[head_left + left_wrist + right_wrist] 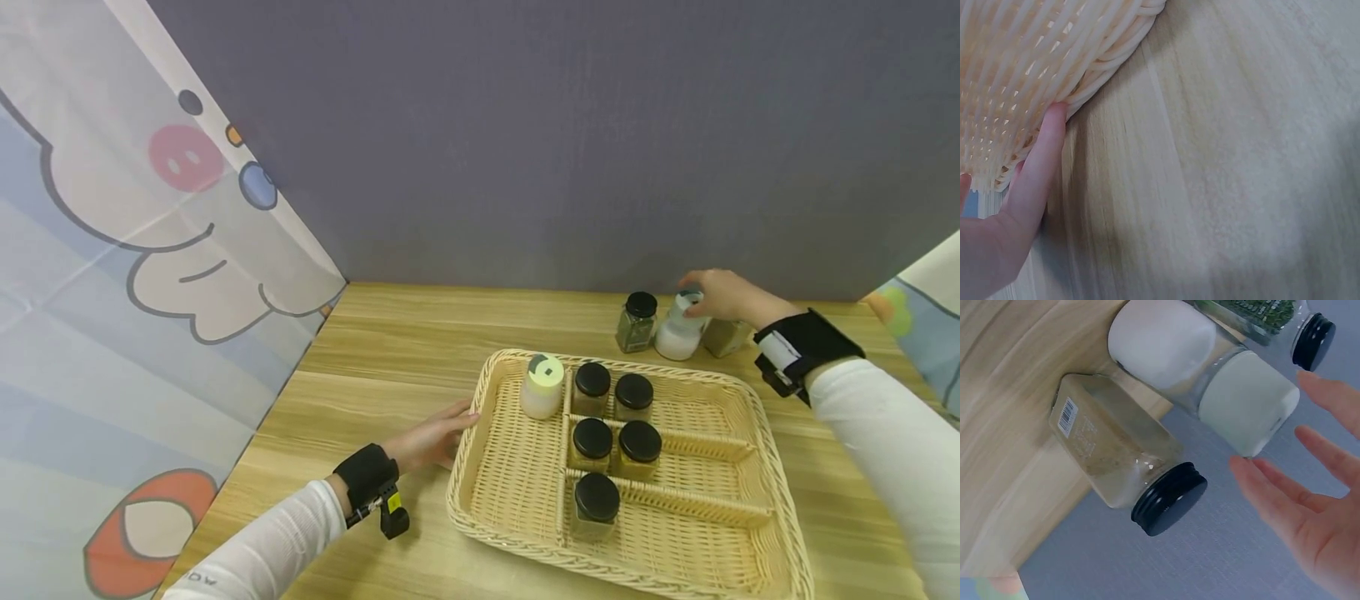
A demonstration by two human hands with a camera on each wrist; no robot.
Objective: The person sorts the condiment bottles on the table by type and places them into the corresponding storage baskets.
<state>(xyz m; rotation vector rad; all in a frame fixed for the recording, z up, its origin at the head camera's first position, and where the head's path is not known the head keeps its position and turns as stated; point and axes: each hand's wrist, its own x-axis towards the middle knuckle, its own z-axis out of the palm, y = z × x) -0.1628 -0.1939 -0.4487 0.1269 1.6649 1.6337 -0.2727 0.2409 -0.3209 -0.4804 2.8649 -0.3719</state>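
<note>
Seemingly pre-grasp, next needing pinch: spread right hand (723, 297) hovering by one-o'clock jar (677, 337); relaxed left hand (429, 437) touching basket (517, 483) at nine.

Grey wall (525, 150) behind wood-grained tabletop (390, 333), cartoon-printed cloth (75, 350) alongside

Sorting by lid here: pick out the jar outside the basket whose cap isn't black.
The pale-capped jar, middle of the three standing beyond the basket; both neighbours have black lids.
</note>
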